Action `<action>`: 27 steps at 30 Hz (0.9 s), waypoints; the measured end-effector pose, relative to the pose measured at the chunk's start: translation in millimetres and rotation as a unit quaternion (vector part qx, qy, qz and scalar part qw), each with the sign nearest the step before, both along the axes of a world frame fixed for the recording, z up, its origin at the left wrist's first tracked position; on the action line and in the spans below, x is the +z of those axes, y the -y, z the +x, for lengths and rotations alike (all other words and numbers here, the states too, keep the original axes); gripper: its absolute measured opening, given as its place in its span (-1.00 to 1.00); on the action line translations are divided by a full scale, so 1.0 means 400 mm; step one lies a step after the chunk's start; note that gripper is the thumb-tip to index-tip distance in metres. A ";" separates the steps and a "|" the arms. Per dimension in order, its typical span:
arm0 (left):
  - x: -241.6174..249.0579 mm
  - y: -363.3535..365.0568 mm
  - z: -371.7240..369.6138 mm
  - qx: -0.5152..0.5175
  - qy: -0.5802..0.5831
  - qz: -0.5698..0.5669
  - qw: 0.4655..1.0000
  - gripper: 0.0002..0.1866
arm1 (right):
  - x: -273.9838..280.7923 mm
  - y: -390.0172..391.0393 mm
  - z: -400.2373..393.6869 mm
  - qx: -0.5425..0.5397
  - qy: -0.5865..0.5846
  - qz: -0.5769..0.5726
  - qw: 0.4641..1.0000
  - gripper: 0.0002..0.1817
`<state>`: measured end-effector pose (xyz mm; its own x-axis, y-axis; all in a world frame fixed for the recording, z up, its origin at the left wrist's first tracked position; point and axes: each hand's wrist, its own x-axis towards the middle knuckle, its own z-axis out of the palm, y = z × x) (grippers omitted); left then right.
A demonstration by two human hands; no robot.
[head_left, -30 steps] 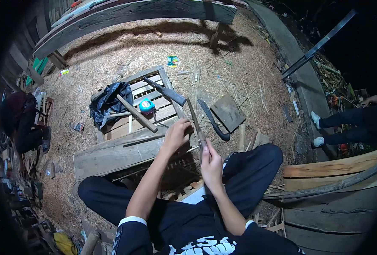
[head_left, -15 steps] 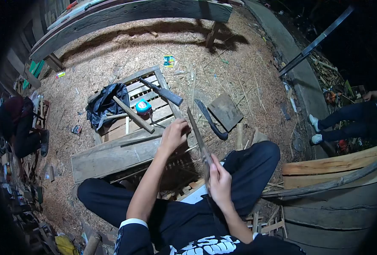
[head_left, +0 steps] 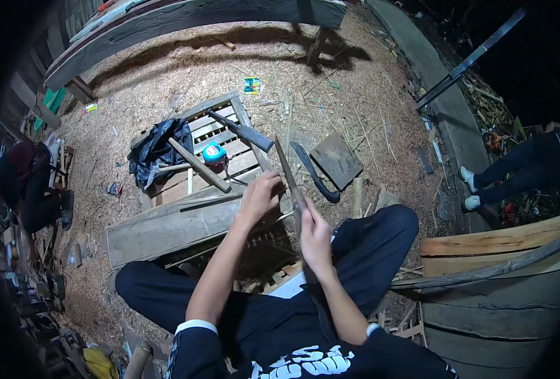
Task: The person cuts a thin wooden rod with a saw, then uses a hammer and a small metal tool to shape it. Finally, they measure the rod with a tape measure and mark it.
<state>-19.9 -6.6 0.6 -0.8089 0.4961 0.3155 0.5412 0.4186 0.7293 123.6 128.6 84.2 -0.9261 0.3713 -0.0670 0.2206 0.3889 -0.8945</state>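
Note:
My right hand (head_left: 316, 238) is wrapped round a long knife (head_left: 288, 169), its dark blade pointing up and away from me. Close to the blade's left side, my left hand (head_left: 261, 196) has its fingers curled together; what they pinch is too small to make out. Beyond my hands is a low slatted wooden bench (head_left: 160, 235). On it lie a blue tape measure (head_left: 214, 154), a wooden stick (head_left: 198, 165), a chisel-like tool (head_left: 245, 134) and a black plastic bag (head_left: 160, 151). To the right, a curved dark-handled blade (head_left: 315, 172) rests beside a square board (head_left: 335, 160).
A long timber beam (head_left: 191, 30) stands on legs at the top. Planks (head_left: 495, 316) are stacked at the lower right under a long pole (head_left: 482, 276). One person (head_left: 520, 165) is at the right, another person (head_left: 33, 186) at the left. Shavings cover the ground.
My right hand and the knife have moved up and slightly left, away from my body. My left hand has barely shifted. The person at the right has lowered an arm.

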 end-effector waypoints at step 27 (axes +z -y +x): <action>-0.006 -0.001 -0.008 0.013 -0.006 -0.035 0.999 -0.72 | 0.053 -0.021 0.142 0.023 -0.011 -0.020 0.999 -0.49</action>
<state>-23.1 -6.4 -1.6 -0.8181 0.4963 0.2906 0.5381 0.4821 0.6914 180.3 136.8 105.3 -0.9435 0.3259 -0.0601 0.1832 0.3618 -0.9141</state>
